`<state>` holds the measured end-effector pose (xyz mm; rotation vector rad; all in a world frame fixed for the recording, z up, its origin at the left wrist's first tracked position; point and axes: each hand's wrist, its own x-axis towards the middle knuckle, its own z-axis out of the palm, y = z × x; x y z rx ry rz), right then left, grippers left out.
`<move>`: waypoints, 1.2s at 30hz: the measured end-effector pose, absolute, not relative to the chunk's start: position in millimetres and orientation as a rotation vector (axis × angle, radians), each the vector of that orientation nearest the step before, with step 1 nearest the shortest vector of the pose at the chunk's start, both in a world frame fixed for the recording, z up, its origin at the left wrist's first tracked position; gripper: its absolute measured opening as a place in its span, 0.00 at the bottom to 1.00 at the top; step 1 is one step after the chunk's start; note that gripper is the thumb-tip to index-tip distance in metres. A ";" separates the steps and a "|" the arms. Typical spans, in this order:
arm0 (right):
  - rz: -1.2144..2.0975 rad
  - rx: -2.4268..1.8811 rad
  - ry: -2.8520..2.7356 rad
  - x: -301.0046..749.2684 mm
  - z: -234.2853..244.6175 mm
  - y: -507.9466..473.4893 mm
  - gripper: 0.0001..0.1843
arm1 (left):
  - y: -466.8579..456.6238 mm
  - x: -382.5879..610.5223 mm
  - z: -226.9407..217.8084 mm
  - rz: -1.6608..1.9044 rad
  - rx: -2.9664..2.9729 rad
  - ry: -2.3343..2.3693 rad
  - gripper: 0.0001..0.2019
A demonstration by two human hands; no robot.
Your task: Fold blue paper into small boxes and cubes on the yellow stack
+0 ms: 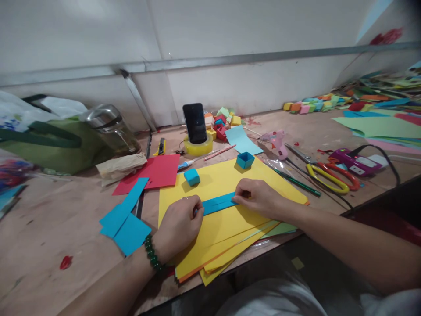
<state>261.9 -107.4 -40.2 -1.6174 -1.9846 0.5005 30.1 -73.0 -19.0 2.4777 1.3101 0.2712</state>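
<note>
A blue paper strip (217,203) stretches between my two hands, low over a stack of yellow paper sheets (223,237). My left hand (180,226), with a green bead bracelet at the wrist, pinches the strip's left end. At its right end my right hand (255,197) pinches it between thumb and fingers. Just beyond the strip, on the yellow sheets, are a small blue paper box (245,160) with its hollow side up and a blue paper cube (192,177). Several cut blue paper pieces (126,228) lie left of my left hand.
Red paper (164,171) and a utility knife (161,146) lie left. Behind, a phone (195,123) leans in a tape roll (199,147) near coloured paper cubes (222,120). To the right are a pink glue gun (278,141), scissors (329,176), a green pencil (297,181) and a purple power strip (355,161).
</note>
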 end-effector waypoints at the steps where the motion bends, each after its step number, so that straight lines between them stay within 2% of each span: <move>1: 0.495 -1.618 -1.984 262.0 -40.6 -107.1 0.09 | -72.9 30.5 -18.6 0.267 2.473 1.314 0.06; 17: 0.390 -1.661 -2.013 260.9 -47.1 -105.3 0.08 | -75.3 31.4 -16.8 0.194 2.506 1.319 0.06; 21: 0.110 -1.565 -2.104 263.7 -53.1 -107.1 0.03 | -75.9 26.7 -19.9 0.146 2.661 1.263 0.15; 25: -0.365 -1.072 -2.413 262.3 -45.2 -106.8 0.12 | -73.5 22.7 -24.7 0.122 2.921 0.987 0.21; 27: -0.473 -0.796 -2.613 260.9 -39.7 -104.3 0.14 | -72.5 23.0 -24.9 0.097 3.039 0.849 0.20; 29: -0.487 -0.702 -2.752 261.0 -37.2 -102.0 0.14 | -72.9 24.2 -21.8 0.055 3.118 0.770 0.19; 36: -0.300 -0.940 -2.776 284.9 -45.9 -115.0 0.12 | -84.2 19.9 0.1 -0.158 3.111 0.819 0.09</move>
